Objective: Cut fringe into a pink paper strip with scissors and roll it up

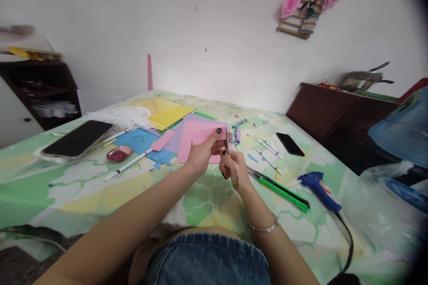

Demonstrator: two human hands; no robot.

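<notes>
My left hand (204, 155) is closed on pink paper (191, 132), its thumb lying on top near the right edge. Gold-handled scissors (235, 175) are in my right hand (238, 165), with the blades upright at the paper's right edge. Whether the held part is separate from the pink sheet behind it, I cannot tell. Beneath lies a purple sheet (176, 142). A small pink strip (163, 140) rests to the left, at the end of a white stick (129, 165). Close to my right hand is a green utility knife (284, 193).
Left are a phone (78, 138), a red case (119, 153), blue paper (135, 140), white string (122, 117) and a yellow sheet (170, 113). Right are several white sticks (270, 161), another phone (290, 144), a blue glue gun (320, 190) with its cord, and a plastic bag (377, 205).
</notes>
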